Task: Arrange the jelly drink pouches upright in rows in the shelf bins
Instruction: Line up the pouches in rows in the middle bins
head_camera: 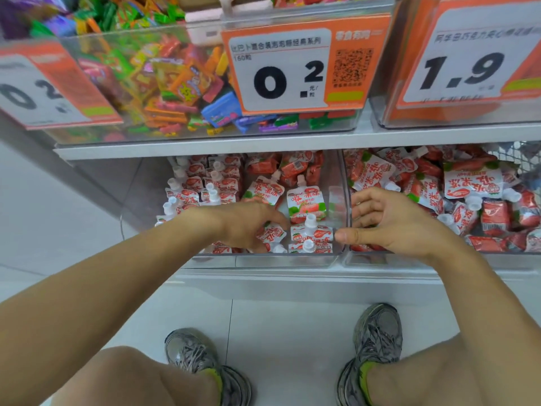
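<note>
Shelf bin (pixel 339 253): left hand (pixel 248 221) grips pouch (pixel 270 232).

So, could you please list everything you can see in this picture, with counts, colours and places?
left bin: one, clear, lower shelf; red-and-white jelly drink pouches, partly upright in rows
right bin: one, clear, lower shelf; pouches in a loose heap
candy bin: one, clear, upper shelf; multicoloured wrapped sweets
price tags: three, orange and white, upper bin fronts
floor: pale tiles
shoes: two, grey
left hand: in left bin, fingers on pouches at the front
right hand: over the divide between bins, fingers spread, holding nothing
</note>
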### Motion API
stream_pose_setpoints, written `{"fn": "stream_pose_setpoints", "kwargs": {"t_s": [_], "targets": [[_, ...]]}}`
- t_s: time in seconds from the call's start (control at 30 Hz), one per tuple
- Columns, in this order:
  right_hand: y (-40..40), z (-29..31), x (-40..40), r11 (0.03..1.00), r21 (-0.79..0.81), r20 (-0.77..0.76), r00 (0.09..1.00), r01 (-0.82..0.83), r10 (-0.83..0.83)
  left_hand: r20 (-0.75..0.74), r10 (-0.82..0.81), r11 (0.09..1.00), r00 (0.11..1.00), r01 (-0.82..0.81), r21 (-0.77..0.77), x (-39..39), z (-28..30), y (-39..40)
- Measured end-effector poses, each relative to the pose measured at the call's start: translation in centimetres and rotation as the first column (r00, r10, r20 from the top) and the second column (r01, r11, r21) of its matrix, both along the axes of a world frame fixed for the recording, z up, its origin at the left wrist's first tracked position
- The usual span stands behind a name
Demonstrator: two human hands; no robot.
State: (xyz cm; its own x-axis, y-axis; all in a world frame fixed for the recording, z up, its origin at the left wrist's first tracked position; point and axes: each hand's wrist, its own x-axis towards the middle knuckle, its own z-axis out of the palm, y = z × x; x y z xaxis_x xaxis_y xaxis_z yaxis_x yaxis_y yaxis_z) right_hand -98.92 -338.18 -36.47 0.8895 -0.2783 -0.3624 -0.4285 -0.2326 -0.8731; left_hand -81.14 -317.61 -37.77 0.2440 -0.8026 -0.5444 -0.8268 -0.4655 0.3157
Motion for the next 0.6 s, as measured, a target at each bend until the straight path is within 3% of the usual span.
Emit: {"fn": "stream_pose_setpoints", "kwargs": {"t_s": [0.13, 0.2, 0.27, 0.33, 0.43, 0.53, 0.6], "targets": [[0.0, -0.1, -0.1, 1.000, 0.002, 0.010, 1.000, -0.008, 0.008, 0.053, 0.075, 0.989, 0.996, -0.067, -0.135, 1.0, 0.6, 0.4], [-0.1, -0.1, -0.2, 0.999, -0.031, -0.006, 1.000, -0.018, 0.018, 0.075, 0.186, 0.948, 0.980, -0.159, -0.277, 1.1, 1.3, 1.5], [0.1, 0.0, -0.3, 0.989, -0.147, 0.051, 0.999, 0.014, -0.006, 0.025, 0.347, 0.838, 0.937, -0.298, -0.457, 0.7, 1.7, 2.8], [0.7, 0.5, -0.4, 0.946, -0.293, 0.258, 0.964, 0.138, -0.061, -0.107, 0.496, 0.661, 0.862, -0.455, -0.597, -0.3, 1.8, 3.5], [3.3, 1.2, -0.2, 0.853, -0.447, 0.572, 0.819, 0.270, 0.041, -0.300, 0.595, 0.407, 0.746, -0.601, -0.687, -2.3, 1.9, 3.4], [6.2, 0.6, 1.4, 0.745, -0.641, 0.517, 0.821, 0.183, 0.244, -0.400, 0.581, 0.269, 0.709, -0.631, -0.728, -4.6, 1.6, 2.2], [7.1, -0.4, 2.8, 0.668, -0.731, 0.459, 0.824, 0.139, 0.332, -0.403, 0.568, 0.263, 0.717, -0.623, -0.737, -5.2, 1.1, 1.8]]}}
